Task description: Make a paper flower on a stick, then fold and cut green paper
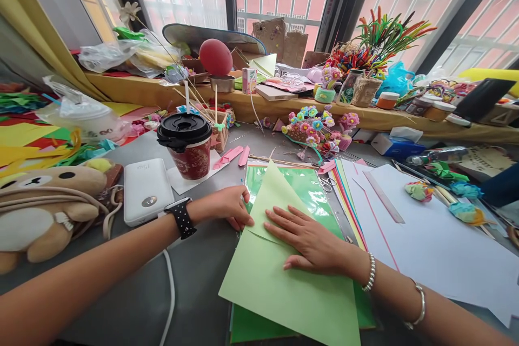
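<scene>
A sheet of light green paper [284, 292] lies in front of me, with its upper part folded to a point at the far end. My left hand [229, 205] has its fingers curled and pinches the left edge near the fold. Flat on the folded part rests my right hand [308, 238], fingers spread and pressing down. Beneath the sheet is a stack of darker green paper [328, 200] with a shiny clear sleeve showing at the far side. The part of the sheet under my right palm is hidden.
Left of the paper stand a lidded red cup [190, 157] and a white power bank [146, 192], with a plush bear [52, 211] beyond. To the right are white sheets [430, 248], a ruler [383, 197] and scissors [327, 185]. Crochet flowers [312, 130] stand behind.
</scene>
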A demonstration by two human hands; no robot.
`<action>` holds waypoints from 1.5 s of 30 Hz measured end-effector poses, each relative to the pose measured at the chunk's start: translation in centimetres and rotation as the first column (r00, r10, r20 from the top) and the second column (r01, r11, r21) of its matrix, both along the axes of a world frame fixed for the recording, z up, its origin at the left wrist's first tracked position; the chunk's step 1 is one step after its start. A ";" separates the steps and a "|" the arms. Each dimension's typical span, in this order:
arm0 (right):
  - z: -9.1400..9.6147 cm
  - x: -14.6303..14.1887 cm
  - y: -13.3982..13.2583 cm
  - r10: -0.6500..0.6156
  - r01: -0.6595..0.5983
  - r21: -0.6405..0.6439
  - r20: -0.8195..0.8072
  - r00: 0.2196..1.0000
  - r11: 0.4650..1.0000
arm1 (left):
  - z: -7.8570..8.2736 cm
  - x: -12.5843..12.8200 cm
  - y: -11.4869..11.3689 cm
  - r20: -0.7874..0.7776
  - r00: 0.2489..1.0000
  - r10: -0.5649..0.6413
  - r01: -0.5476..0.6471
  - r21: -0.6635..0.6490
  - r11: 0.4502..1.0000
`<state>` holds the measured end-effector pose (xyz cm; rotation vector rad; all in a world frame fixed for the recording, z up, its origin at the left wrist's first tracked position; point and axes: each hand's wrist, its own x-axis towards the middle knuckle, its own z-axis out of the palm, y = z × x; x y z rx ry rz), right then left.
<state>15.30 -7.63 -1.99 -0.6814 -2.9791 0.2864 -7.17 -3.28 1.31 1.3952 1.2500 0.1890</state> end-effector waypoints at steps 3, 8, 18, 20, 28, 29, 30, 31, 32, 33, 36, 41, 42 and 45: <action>0.1 0.0 -0.1 -0.003 0.003 -0.004 0.004 1.000 1.000 | -0.2 -0.1 0.0 0.006 1.000 0.005 -0.005 0.000 1.000; 0.1 -0.1 -0.2 -0.012 0.013 -0.014 0.019 1.000 1.000 | -0.4 -0.3 0.0 0.032 0.999 -0.010 0.009 0.027 1.000; -0.3 -0.4 -0.4 -0.075 0.075 0.003 -0.021 0.997 0.997 | 0.1 0.0 0.3 0.006 1.000 0.020 -0.020 0.155 0.988; -0.4 -0.4 -0.5 -0.075 0.075 0.004 -0.020 0.997 0.997 | 0.0 -0.1 0.2 0.005 1.000 0.026 -0.026 0.153 0.988; -0.4 -0.4 -0.4 -0.082 0.082 0.002 0.003 0.997 0.997 | -0.2 -0.9 0.1 -0.012 1.000 0.017 -0.015 0.159 0.987; -0.5 -0.4 -0.4 -0.083 0.083 0.003 0.002 0.997 0.997 | -0.1 -1.2 0.0 -0.022 1.000 0.012 -0.008 0.189 0.982; -0.5 -0.4 -0.4 -0.083 0.083 0.004 -0.001 0.997 0.997 | 0.0 -1.4 -0.1 -0.040 0.999 0.008 0.001 0.237 0.972; -0.5 -0.4 -0.4 -0.083 0.083 0.004 -0.003 0.997 0.997 | 0.1 -1.6 -0.5 -0.071 0.997 0.008 0.015 0.307 0.952; -0.5 -0.4 -0.4 -0.084 0.084 0.004 -0.005 0.996 0.996 | 0.3 -1.8 -0.9 -0.116 0.993 0.016 0.033 0.406 0.913; -0.5 -0.4 -0.4 -0.084 0.084 0.005 -0.005 0.996 0.996 | 0.4 -1.8 -1.4 -0.181 0.983 0.021 0.076 0.514 0.854; -0.5 -0.4 -0.4 -0.088 0.088 0.009 0.002 0.996 0.996 | 0.4 -1.4 -3.4 -0.394 0.919 0.026 0.302 0.742 0.598; -0.6 -0.3 -0.5 -0.093 0.092 0.022 0.005 0.996 0.995 | -1.4 -0.7 -5.9 -0.567 0.777 -0.273 0.622 0.758 0.197; -0.6 -0.3 -0.5 -0.095 0.095 0.024 0.004 0.995 0.995 | -1.8 -0.7 -6.1 -0.591 0.759 -0.274 0.642 0.751 0.156; -0.6 -0.3 -0.6 -0.098 0.098 0.029 0.004 0.995 0.995 | -2.4 -1.0 -6.4 -0.646 0.723 -0.247 0.682 0.723 0.106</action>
